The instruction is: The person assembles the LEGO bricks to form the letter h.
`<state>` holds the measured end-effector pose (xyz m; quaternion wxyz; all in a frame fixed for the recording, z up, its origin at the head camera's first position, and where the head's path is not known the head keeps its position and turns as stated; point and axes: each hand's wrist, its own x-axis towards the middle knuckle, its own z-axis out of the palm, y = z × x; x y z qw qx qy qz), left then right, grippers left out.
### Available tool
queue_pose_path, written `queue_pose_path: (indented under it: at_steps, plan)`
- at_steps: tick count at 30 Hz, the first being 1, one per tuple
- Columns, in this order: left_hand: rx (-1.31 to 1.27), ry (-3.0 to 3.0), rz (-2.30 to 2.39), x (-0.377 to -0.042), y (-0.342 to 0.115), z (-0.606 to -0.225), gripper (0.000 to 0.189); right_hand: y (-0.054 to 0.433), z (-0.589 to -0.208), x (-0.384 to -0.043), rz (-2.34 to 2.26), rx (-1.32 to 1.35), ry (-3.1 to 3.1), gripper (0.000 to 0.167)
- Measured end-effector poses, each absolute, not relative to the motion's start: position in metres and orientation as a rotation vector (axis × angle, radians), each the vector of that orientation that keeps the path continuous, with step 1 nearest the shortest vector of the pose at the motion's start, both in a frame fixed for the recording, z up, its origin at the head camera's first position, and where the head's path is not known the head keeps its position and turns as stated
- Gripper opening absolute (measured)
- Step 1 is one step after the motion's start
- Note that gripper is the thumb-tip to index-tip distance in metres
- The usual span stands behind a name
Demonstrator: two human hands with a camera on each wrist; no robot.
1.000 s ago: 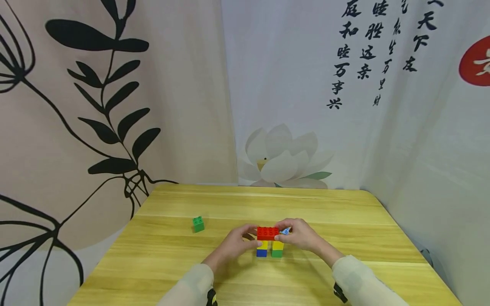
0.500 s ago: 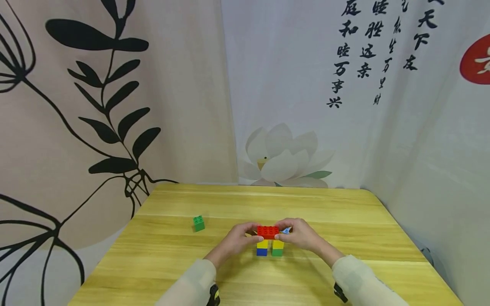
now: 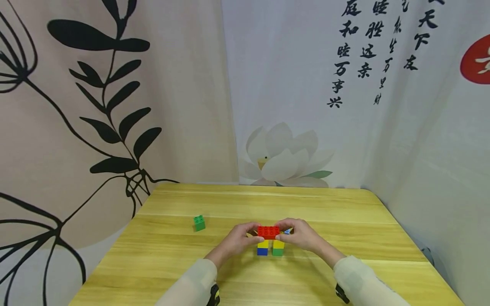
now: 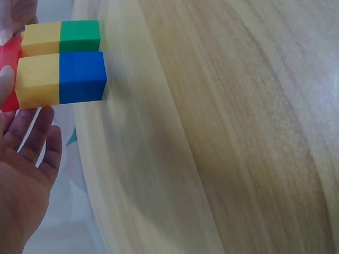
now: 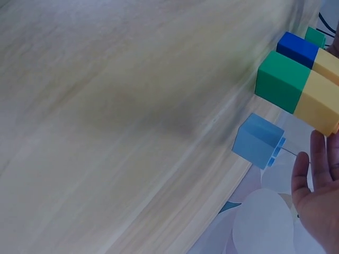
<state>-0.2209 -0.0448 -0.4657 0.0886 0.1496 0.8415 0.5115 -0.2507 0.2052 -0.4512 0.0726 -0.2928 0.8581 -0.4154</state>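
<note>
A red toy building brick point(image 3: 269, 232) lies across two short stacks standing side by side. The left stack is a yellow brick point(image 4: 38, 80) over a dark blue brick point(image 4: 82, 77); the right one is a yellow brick point(image 5: 319, 103) over a green brick point(image 5: 282, 82). My left hand point(image 3: 240, 238) grips the red brick's left end, thumb at its front. At the other end my right hand point(image 3: 301, 234) pinches it between thumb and fingers. Below the raised fingers in the right wrist view, a light blue brick point(image 5: 258, 141) rests on the table, mostly covered by my right hand in the head view.
A loose green brick point(image 3: 199, 223) sits farther back on the left of the wooden table point(image 3: 160, 263). Behind the table's far edge hangs a curtain point(image 3: 191, 106) printed with plants and writing.
My left thumb has moved up slightly, from beside the yellow brick to the red brick's front. The right hand has hardly moved; it now covers more of the light blue brick.
</note>
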Motion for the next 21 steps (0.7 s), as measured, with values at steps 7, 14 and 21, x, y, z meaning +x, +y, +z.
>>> queue_pose_path:
  at_steps: [7,14,21]
  plan:
    - [0.427,2.493,1.515,-0.2219,-0.0444,-0.4637,0.035,0.2094,-0.4547,-0.2509,-1.286,-0.84,2.538,0.043]
    - [0.424,2.487,1.514,-0.2224,-0.0452,-0.4651,0.034,0.2082,-0.4548,-0.2477,-1.326,-0.862,2.493,0.043]
    - [0.422,2.483,1.519,-0.2216,-0.0451,-0.4642,0.035,0.2085,-0.4567,-0.2475,-1.318,-0.865,2.506,0.042]
